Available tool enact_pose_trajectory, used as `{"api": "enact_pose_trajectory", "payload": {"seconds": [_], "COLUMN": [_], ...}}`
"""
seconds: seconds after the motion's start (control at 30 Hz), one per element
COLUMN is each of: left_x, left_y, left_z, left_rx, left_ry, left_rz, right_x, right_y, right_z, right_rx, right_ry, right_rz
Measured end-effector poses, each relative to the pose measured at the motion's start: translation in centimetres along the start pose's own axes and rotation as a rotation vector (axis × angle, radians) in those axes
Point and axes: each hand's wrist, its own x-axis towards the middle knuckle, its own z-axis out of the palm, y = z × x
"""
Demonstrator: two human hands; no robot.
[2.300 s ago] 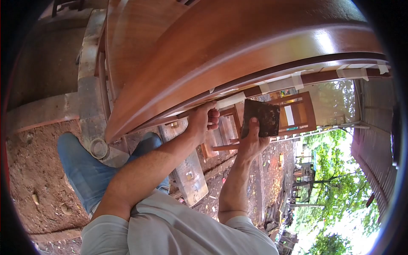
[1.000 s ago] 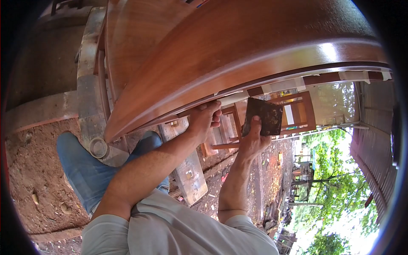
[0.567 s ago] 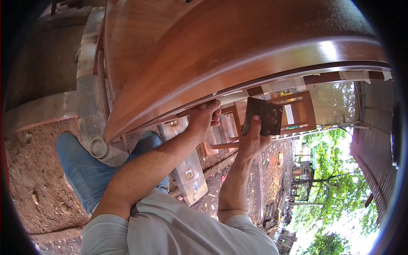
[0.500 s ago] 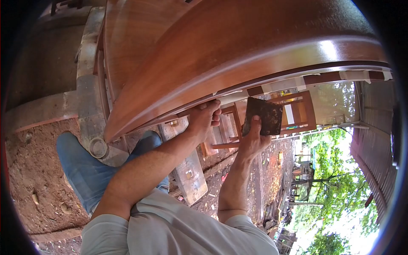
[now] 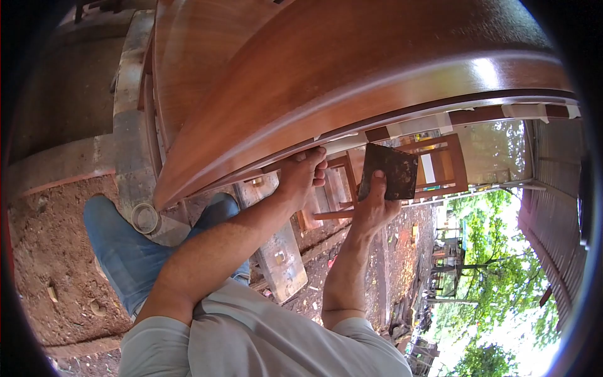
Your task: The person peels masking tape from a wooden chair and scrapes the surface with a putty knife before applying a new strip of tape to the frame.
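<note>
Outdoors, bare reddish dirt (image 5: pixel 44 251) covers the ground at the left, and green trees (image 5: pixel 496 264) with a corrugated wall (image 5: pixel 559 207) fill the right side of the view. Above the person's arms a large varnished wooden panel (image 5: pixel 326 81) curves across the upper half, and strips of pale masking tape (image 5: pixel 414 127) run along the rail under its lower edge. The left hand (image 5: pixel 300 178) reaches up to that lower edge, its fingers (image 5: pixel 316 164) curled together against the underside of the panel beside the tape; whether they pinch anything cannot be told. Just right of it, the right hand (image 5: pixel 372 210) holds up a dark square sheet of sandpaper (image 5: pixel 389 171), close below the taped rail but apart from it. The thumb (image 5: pixel 376 187) presses flat on the near face of the sheet at its lower left part, while the other fingers are hidden behind it, so the sheet stands clamped between thumb and fingers and rises well above them. Behind the sheet stands a wooden chair (image 5: pixel 440 166). At the lower left, beside the person's blue trouser leg (image 5: pixel 125 251), a roll of tape (image 5: pixel 146 218) lies on a grey block (image 5: pixel 279 257).
</note>
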Motion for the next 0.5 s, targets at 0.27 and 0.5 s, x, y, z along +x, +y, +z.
{"api": "enact_pose_trajectory", "payload": {"seconds": [0.27,0.5], "left_x": [0.11,0.39], "left_y": [-0.11,-0.38], "left_z": [0.08,0.10], "left_rx": [-0.004,-0.007], "left_ry": [0.011,0.021], "left_rz": [-0.002,-0.002], "right_x": [0.24,0.08], "right_y": [0.54,0.22], "right_z": [-0.19,0.00], "right_rx": [0.014,0.014], "right_ry": [-0.002,-0.005], "right_rz": [-0.009,0.009]}}
